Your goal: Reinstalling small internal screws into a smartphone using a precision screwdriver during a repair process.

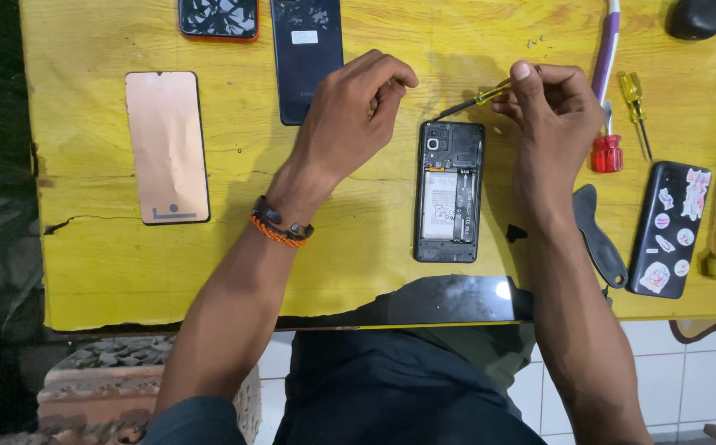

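Holding screwdriver (480, 99) w/ both hands

The opened phone (449, 191) lies flat on the yellow table, its back cover off, so the battery and the camera part at its top end are seen. It lies lengthwise, the top end pointing away from the person. The small screwdriver (475, 100) with a yellow handle is tilted just above the phone's top edge, its dark tip pointing left.
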